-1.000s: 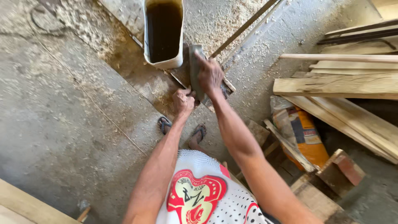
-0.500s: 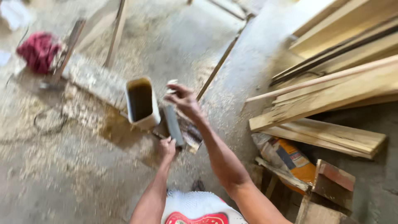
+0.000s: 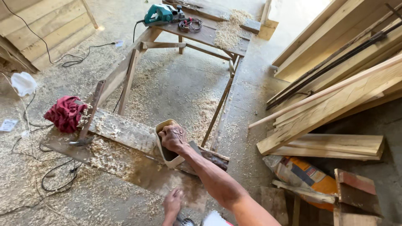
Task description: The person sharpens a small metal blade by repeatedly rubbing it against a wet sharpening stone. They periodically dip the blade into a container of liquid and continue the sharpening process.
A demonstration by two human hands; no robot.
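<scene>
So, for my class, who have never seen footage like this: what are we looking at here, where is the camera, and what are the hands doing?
There is no machine, only a person at work in a carpentry shop. The single camera sits on their head and looks down, so both bare arms reach into view from below. The right hand rests on a pale container of dark liquid standing on a rough plank on the floor. The left hand hangs lower, empty, over the sawdust-covered concrete floor. Around lie a red cloth, a teal electric planer on a wooden bench, and stacked boards.
</scene>
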